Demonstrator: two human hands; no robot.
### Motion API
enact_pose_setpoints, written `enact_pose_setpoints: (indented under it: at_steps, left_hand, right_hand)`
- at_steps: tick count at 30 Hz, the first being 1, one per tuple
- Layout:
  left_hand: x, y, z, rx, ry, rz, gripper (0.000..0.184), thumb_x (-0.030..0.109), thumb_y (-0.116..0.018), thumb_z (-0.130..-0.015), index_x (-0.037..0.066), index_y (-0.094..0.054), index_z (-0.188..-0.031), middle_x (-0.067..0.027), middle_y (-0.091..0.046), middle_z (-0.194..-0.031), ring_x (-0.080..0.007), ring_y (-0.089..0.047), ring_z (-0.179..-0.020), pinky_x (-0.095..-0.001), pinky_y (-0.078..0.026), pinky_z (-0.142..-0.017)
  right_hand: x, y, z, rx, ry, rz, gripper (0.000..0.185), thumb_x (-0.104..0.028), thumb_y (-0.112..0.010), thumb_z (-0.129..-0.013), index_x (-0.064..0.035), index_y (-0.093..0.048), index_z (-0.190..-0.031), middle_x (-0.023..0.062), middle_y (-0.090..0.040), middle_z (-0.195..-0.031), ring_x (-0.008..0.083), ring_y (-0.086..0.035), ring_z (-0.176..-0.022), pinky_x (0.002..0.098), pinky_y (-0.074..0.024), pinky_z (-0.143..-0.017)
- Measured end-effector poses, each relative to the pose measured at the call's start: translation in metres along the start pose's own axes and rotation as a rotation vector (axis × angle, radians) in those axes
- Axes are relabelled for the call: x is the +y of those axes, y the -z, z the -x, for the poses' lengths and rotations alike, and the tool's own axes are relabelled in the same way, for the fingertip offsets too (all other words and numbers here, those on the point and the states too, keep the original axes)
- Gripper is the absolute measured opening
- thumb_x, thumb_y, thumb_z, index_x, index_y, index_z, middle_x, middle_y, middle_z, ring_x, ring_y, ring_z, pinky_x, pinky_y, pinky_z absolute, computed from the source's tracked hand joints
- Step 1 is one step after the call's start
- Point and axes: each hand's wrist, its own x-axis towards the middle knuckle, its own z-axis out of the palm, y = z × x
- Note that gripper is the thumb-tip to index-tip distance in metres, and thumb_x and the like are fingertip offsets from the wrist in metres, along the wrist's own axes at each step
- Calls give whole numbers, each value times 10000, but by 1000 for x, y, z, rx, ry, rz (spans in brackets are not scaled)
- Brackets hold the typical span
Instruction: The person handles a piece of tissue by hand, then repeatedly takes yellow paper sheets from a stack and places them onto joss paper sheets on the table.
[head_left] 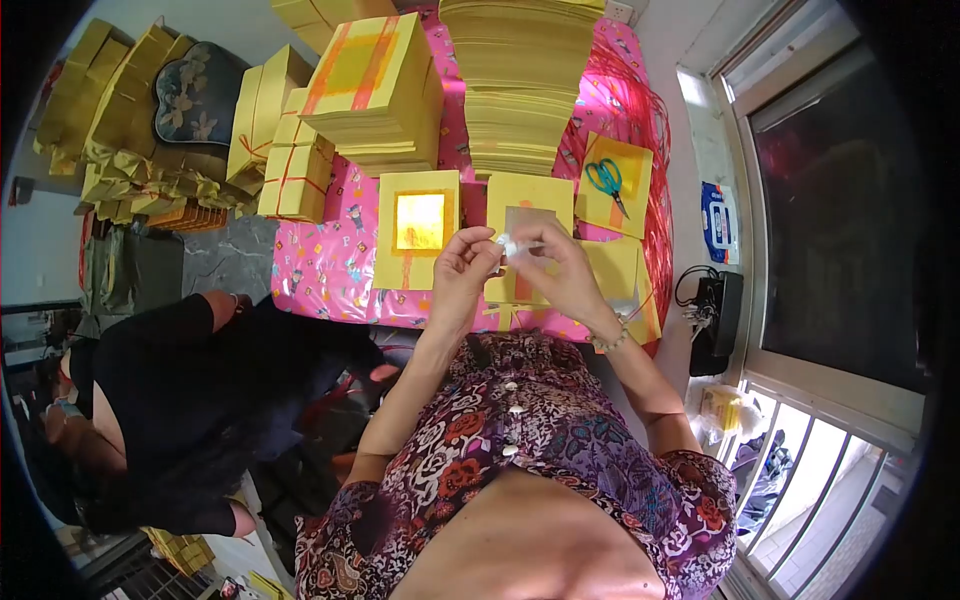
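Observation:
My left hand [466,268] and my right hand [560,265] meet above the table, fingers pinched together. Between the fingertips is a small white crumpled piece [506,244], too small to tell whether it is paper or plastic. A greyish, shiny sheet [528,215] shows just behind my right fingers; whether it is held or lying there I cannot tell. Under my hands lies a yellow paper stack [498,193] with a reddish band. To the left of it is another yellow stack [386,230] bearing a gold foil square [420,221] in an orange frame.
Teal scissors [605,178] rest on yellow paper at the right. Tall yellow paper stacks [525,80] stand at the back of the pink patterned table cover [320,285]. Red strings [655,140] hang along the right edge. A person in black [190,400] is at my left.

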Motion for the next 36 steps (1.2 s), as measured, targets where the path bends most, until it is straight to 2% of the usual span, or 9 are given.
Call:
enact_pose_setpoints:
  at_steps: [4,8,11,16,23,26,28,32,36]
  left_hand:
    - [7,2,4,12,-70,-150,222,61,-650,-921,43,-594,-1135,12,-636,-883,-80,-635,-798,-205,-514,-680]
    - [13,8,6,20,-67,-208,244,70,-661,-916,36,-595,-1149,12,-629,-876,-74,-629,-765,-191,-501,-636]
    - [20,10,8,-6,20,-211,281,74,-662,-915,30,-594,-1184,15,-624,-879,-61,-616,-739,-184,-483,-598]
    - [19,21,3,-183,-66,-440,301,91,-633,-935,28,-593,-1227,38,-597,-868,-22,-544,-692,-177,-450,-588]
    - [26,30,-1,-176,75,-380,140,152,-636,-950,44,-626,-1040,43,-589,-819,-16,-535,-715,-177,-442,-595]
    - [26,37,-1,-225,116,-263,122,199,-634,-955,77,-621,-956,30,-617,-827,-43,-573,-734,-200,-461,-619]
    - [27,35,1,-202,220,-21,134,229,-620,-960,96,-622,-946,2,-652,-885,-87,-621,-768,-233,-484,-659]
    - [28,30,4,-100,301,70,151,252,-615,-960,101,-619,-954,-11,-667,-939,-119,-654,-829,-262,-507,-709]
    - [25,28,4,-155,285,146,125,203,-617,-962,78,-614,-976,-41,-673,-975,-126,-664,-869,-261,-534,-743]
  right_hand:
    - [4,-2,-11,87,-24,137,132,-122,-693,-875,-27,-692,-968,72,-651,-897,185,-656,-880,311,-521,-757]
    - [-6,-2,-17,106,74,268,126,-73,-681,-876,-13,-713,-982,75,-676,-948,168,-660,-885,287,-522,-768]
    - [-6,-3,-23,160,86,320,131,-144,-707,-857,-59,-741,-951,74,-658,-895,244,-650,-836,336,-515,-729]
    - [0,-1,-33,20,303,518,122,-178,-648,-894,-76,-667,-957,73,-652,-863,270,-638,-813,384,-491,-725]
    - [-6,4,-45,-254,173,403,132,-192,-625,-914,-63,-629,-945,86,-653,-827,262,-640,-804,386,-461,-736]
    - [-10,5,-47,-297,60,289,150,-202,-647,-905,-54,-638,-922,93,-654,-788,248,-643,-747,363,-463,-695]
    - [-11,6,-48,-315,-39,168,135,-161,-655,-930,-27,-634,-929,17,-618,-763,81,-576,-675,257,-458,-605]
    - [6,5,-51,-280,-90,121,178,-215,-671,-914,-39,-657,-895,30,-644,-720,99,-607,-657,292,-465,-592]
    - [21,-2,-50,-231,-177,-93,164,-205,-632,-955,-42,-627,-939,-7,-641,-756,40,-574,-639,231,-470,-551]
